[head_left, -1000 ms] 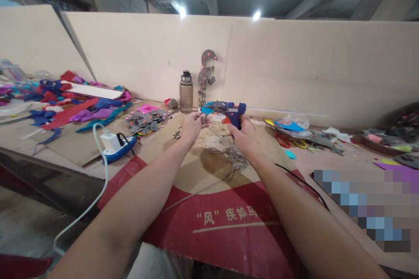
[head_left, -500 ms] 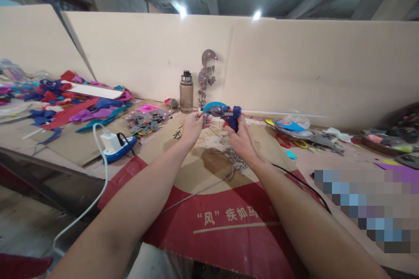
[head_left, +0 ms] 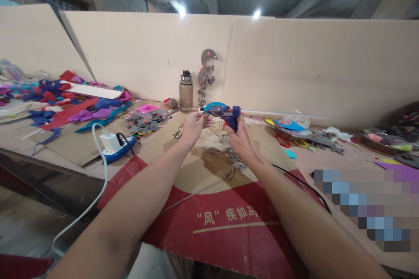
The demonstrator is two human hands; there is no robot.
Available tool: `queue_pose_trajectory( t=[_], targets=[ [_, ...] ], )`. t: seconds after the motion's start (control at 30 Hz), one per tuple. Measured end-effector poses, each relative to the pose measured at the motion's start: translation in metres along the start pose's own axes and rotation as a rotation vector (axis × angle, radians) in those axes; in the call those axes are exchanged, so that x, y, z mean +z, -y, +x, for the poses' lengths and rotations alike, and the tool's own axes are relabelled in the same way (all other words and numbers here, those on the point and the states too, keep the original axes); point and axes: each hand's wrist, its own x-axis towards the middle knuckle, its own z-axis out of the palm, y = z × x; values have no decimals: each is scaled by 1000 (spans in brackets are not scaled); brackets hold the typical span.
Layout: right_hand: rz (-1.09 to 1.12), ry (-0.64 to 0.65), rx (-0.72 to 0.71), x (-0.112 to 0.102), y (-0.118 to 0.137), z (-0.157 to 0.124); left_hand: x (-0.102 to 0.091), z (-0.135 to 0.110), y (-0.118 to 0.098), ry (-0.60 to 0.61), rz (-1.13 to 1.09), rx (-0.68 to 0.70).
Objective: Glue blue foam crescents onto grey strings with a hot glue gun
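Observation:
My right hand [head_left: 242,138] is wrapped round the handle of a blue hot glue gun [head_left: 231,115], whose nozzle points left. At the nozzle's tip, my left hand [head_left: 194,126] pinches a small grey piece [head_left: 206,116], mostly covered by the fingers. A thin grey cord runs down from that piece toward a tangle of grey cord [head_left: 236,161] on the cardboard. Beneath both hands lies a red and brown cardboard sheet [head_left: 170,235] with printed characters. The gun's black cable [head_left: 303,181] trails off to the right under my forearm.
A bottle [head_left: 186,92] stands by the board wall, beside a hanging grey moon ornament [head_left: 208,56]. Grey felt pieces with pink dots [head_left: 144,120] lie left, near a blue power strip [head_left: 121,150] with a white cable. Coloured scraps [head_left: 85,111] cover the left. Scissors [head_left: 299,142] lie right.
Hardly anything differs. Both hands hold the same place, with the glue gun's nozzle still at the small grey piece; the view has shifted very slightly.

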Motion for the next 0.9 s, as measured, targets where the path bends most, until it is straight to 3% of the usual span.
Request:
queue_pose_trajectory(
  t=[0.9],
  targets=[
    [-31, -12, 9, -1, -3, 0, -4, 1, -1, -28, -15, 69]
  ],
)
